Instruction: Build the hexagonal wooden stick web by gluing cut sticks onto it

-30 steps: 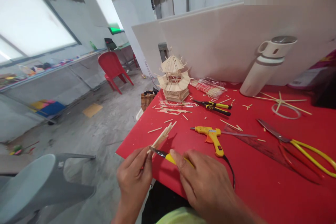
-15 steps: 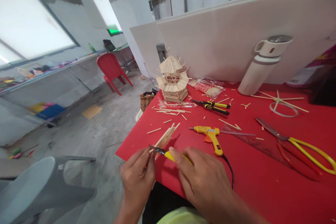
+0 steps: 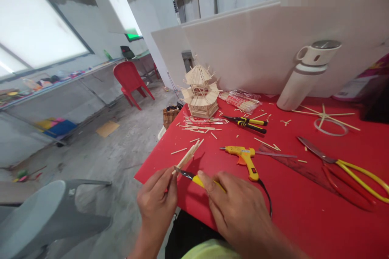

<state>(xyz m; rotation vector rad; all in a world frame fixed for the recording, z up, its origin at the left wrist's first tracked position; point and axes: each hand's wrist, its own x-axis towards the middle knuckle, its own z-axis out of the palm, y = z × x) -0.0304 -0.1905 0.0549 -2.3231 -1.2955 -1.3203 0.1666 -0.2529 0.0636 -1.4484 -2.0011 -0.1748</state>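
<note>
At the red table's (image 3: 298, 218) near edge, your left hand (image 3: 156, 194) pinches one stick bundle (image 3: 189, 156). Your right hand (image 3: 238, 200) grips one knife (image 3: 198, 180).

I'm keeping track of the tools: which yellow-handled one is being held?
The knife, gripped in the right hand; the pliers, glue gun and shears lie on the red tabletop.

Knife (image 3: 194, 178): metal blade, glinting; plastic handle. Sticks (image 3: 189, 156): bare wood, matt. Model (image 3: 199, 99): bare wood, matt. Table (image 3: 304, 226): smooth, low sheen. Glue gun (image 3: 243, 153): smooth plastic. Packet (image 3: 243, 101): clear glossy film. Flask (image 3: 299, 87): smooth, satin. Chair (image 3: 129, 75): plastic. Floor (image 3: 130, 141): rough concrete.
</note>
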